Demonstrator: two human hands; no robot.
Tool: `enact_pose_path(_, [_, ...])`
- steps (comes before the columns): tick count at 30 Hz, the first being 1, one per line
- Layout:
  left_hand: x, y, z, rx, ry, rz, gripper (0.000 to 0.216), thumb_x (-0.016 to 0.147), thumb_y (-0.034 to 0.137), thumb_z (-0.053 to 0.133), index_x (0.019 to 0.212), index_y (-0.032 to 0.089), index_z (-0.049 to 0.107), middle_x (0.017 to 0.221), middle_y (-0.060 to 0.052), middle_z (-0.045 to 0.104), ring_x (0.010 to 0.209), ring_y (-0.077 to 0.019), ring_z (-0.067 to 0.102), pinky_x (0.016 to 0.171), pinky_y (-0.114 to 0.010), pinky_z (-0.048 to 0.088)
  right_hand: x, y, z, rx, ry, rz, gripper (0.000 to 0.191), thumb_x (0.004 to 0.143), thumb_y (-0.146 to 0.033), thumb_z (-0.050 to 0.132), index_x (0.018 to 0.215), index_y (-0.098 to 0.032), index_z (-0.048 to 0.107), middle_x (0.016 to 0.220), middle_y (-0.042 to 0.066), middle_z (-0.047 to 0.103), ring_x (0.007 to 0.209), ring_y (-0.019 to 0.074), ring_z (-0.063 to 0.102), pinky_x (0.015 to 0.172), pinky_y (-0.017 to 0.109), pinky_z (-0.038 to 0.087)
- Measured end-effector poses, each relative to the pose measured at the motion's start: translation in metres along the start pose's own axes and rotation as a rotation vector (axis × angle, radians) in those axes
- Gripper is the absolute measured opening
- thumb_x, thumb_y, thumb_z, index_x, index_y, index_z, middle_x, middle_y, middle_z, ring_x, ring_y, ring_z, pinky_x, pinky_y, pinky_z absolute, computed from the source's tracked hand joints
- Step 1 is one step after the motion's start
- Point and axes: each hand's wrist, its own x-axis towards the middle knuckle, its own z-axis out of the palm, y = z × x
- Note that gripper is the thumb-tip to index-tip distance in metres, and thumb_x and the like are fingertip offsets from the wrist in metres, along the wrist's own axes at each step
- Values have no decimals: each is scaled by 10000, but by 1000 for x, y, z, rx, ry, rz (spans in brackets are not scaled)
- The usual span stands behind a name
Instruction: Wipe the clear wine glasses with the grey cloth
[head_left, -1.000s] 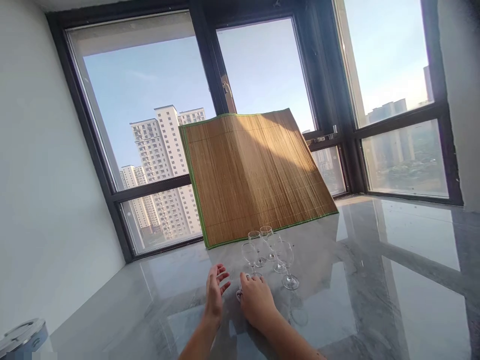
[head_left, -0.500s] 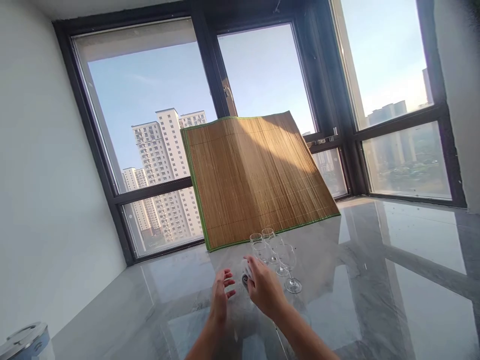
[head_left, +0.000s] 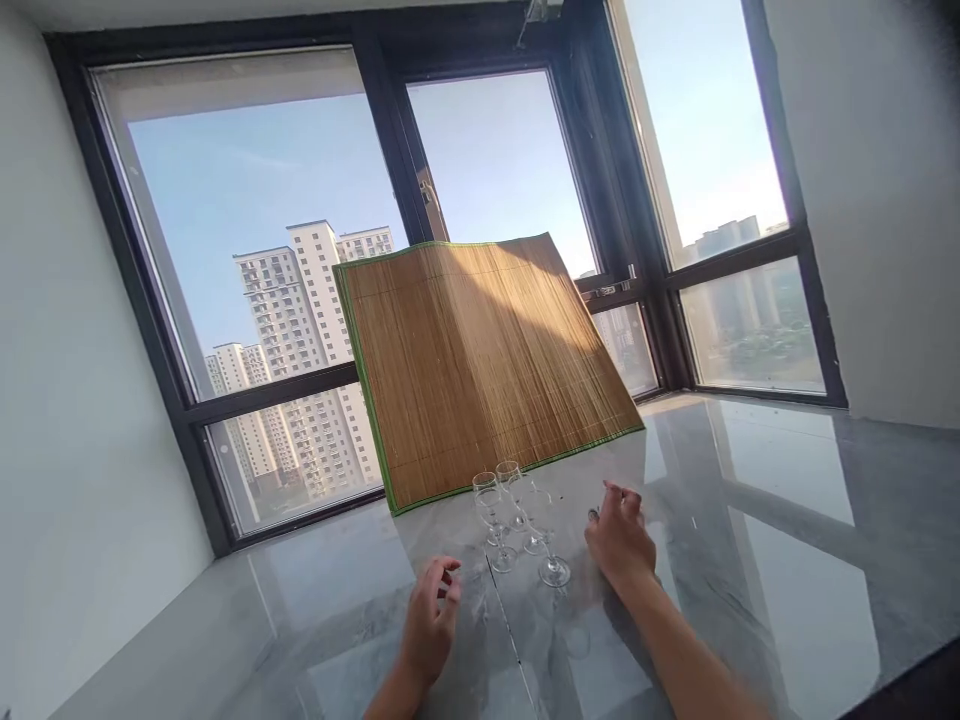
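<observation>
Apparently the stemmed glasses [head_left: 534,542] stand grouped, little remaining; my left grip [head_left: 430,620] is loosely spread, my right grip [head_left: 621,537] I can't judge.

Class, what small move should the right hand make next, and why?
Perhaps ease the right hand slightly rightward: it holds a small object, partly hidden, and stemmed glasses stand grouped nearby on the glossy surface, to the hand's left.

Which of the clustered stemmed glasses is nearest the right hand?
The front-right glass: its foot sits lowest in the picture and farthest right of the cluster; the others stand farther left or back from the right hand.
</observation>
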Motion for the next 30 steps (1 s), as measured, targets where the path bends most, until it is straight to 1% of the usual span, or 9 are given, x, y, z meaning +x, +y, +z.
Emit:
enact_pose_path(3, [-3,7,0,104,-52,111,257,922,404,475,929,227,661,979,-73,672,900,-232,620,784,-334,498,-6,0,9,-116,-154,-3,489,869,-236,473,1345,-133,515,1422,222,426,1171,332,556,766,375,517])
enact_pose_path(5, [-4,9,1,129,-67,162,240,926,374,471,897,227,658,937,-62,673,866,-220,623,777,-325,495,-9,-3,9,-120,-145,-52,438,876,-350,523,1265,-164,598,1362,192,495,1199,354,525,846,418,500])
enact_pose_path(8, [-4,10,4,127,-66,191,265,935,390,468,856,222,657,911,-63,675,839,-215,629,770,-323,494,-12,-6,7,-136,-118,-102,406,934,-463,469,1135,-178,676,1250,167,590,1185,364,527,897,460,473])
enact_pose_path(11, [-4,11,6,85,-45,169,302,928,445,491,844,223,678,900,-71,684,832,-226,635,758,-324,496,-14,-6,8,-178,-129,-135,389,1002,-351,344,1071,-187,689,1151,149,647,1082,321,597,828,418,484])
enact_pose_path(14, [-3,13,6,24,-19,117,329,895,507,542,825,232,708,881,-76,692,825,-240,632,746,-326,495,-13,-3,13,-206,-149,-158,393,959,-129,321,1170,-168,650,1096,147,673,1018,278,633,805,375,480])
enact_pose_path(17, [-5,13,4,-15,7,79,350,870,545,567,798,237,715,862,-77,690,824,-254,623,757,-337,492,-14,-3,15,-165,-154,-164,539,893,-28,335,1394,-141,500,1214,169,647,1088,252,616,834,345,476])
enact_pose_path(20, [-8,8,-1,0,17,66,350,876,538,556,799,234,712,864,-77,690,841,-261,620,772,-343,488,-17,-3,15,-128,-129,-136,607,878,-47,382,1480,-126,400,1320,189,596,1198,266,553,854,338,471])
enact_pose_path(24, [-13,-2,-14,63,66,52,344,896,516,528,810,231,699,868,-70,685,832,-248,624,762,-328,487,-23,-1,14,-156,-117,-105,543,906,-125,415,1447,-93,455,1120,199,684,1158,326,554,861,404,457])
enact_pose_path(30, [-16,-10,-22,88,128,65,366,880,557,533,775,240,684,824,-60,674,773,-232,618,717,-311,483,-25,2,18,-203,-121,-179,538,938,-70,310,1464,-58,420,1007,210,704,1050,282,644,816,374,458])
